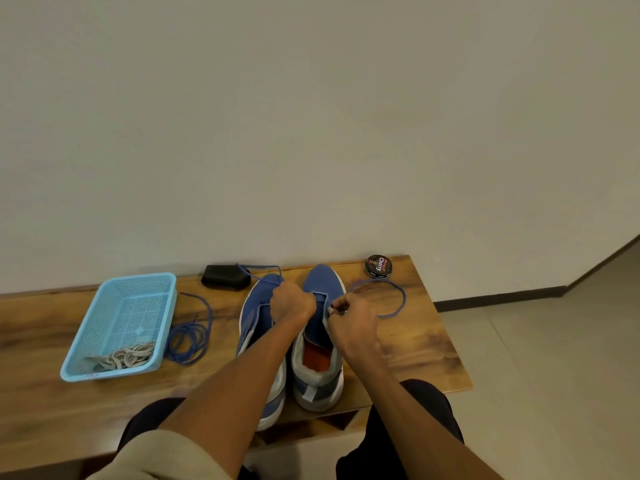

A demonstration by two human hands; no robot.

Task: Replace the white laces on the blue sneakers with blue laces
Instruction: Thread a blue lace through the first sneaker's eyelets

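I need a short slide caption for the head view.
Both hands thread a blue lace into the right blue sneaker; white laces lie in a basket.

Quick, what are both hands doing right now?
Left hand: curled round the blue lace over the sneakers.
Right hand: pinching the same lace's other end.

Both forearms are bare from the elbow down to the hands. The left hand (292,304) and the right hand (351,322) wear no gloves. A small dark band, perhaps a ring, shows at a right finger. A beige sleeve (162,455) covers the left upper arm. Dark trousers (420,420) cover both thighs.
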